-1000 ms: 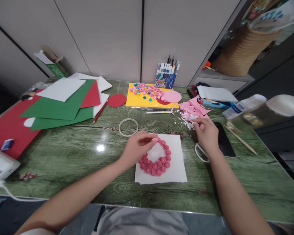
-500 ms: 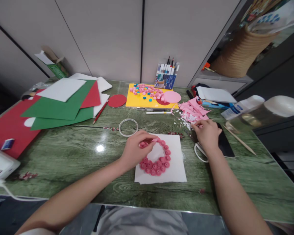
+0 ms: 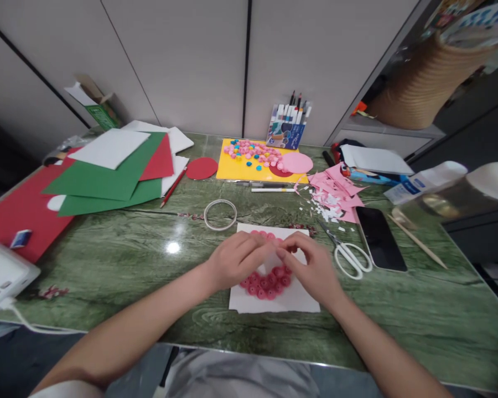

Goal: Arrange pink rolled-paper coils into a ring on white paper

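Observation:
Over a white sheet [image 3: 307,296], both hands meet fingertip to fingertip. My left hand [image 3: 240,257] is closed in a pinch, with a small pink paper piece at its fingertips, blurred and mostly hidden. My right hand [image 3: 313,265] comes in from the other side, thumb and index finger pinched at the same spot; what it grips cannot be made out. Beneath them, a ring of pink rolled-paper coils [image 3: 268,284] lies on the sheet, doubled along its near side. The hands cover part of its upper portion.
White-handled scissors [image 3: 352,260] and a phone [image 3: 382,237] lie to the right, near pink paper scraps [image 3: 336,188]. A tape roll [image 3: 220,215] sits left of the sheet. Behind are a yellow card [image 3: 232,171] with pink coils and a marker box [image 3: 288,130]. Coloured paper [image 3: 103,171] covers the left.
My right hand has moved left from beside the scissors and paper scraps to meet my left hand over the ring. The scissors and phone now show fully. The view has shifted slightly.

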The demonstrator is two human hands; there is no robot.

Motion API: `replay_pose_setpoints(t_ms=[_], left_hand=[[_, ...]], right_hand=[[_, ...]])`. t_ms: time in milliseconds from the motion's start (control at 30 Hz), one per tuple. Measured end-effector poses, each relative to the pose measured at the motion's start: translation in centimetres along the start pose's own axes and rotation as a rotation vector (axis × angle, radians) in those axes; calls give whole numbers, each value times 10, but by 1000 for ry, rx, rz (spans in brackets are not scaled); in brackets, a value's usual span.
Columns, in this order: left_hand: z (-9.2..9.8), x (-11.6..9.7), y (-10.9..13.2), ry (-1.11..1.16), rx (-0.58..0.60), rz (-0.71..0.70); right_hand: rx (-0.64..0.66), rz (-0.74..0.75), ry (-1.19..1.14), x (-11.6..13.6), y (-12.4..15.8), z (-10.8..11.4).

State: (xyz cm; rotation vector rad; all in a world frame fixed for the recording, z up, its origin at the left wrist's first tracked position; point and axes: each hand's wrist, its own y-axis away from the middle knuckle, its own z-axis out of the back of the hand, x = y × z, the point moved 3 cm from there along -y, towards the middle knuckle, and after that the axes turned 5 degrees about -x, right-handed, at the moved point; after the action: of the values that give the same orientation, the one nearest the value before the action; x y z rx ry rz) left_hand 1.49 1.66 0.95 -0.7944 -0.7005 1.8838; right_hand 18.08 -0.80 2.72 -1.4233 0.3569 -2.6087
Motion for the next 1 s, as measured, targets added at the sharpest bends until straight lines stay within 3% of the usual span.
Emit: replay_pose_setpoints(t_ms=[233,333,700,867,1000], left_hand=[[7,-11,-13,-27,11,-176],[3,-11,-9,-20,-15,-155],[-6,-12,-9,86,-124,200],[-11,-9,-10,302,-51,591],[-14,-10,-10,655,-138,872]], right_hand=[[27,-46,-44,1,3,-3],[18,-51,-38,2,4,-3],[-14,-123,-45,-4,3,-4],[-24,-196,-72,-3,6,-7],[-64,-184,-83,-4,6,-5]])
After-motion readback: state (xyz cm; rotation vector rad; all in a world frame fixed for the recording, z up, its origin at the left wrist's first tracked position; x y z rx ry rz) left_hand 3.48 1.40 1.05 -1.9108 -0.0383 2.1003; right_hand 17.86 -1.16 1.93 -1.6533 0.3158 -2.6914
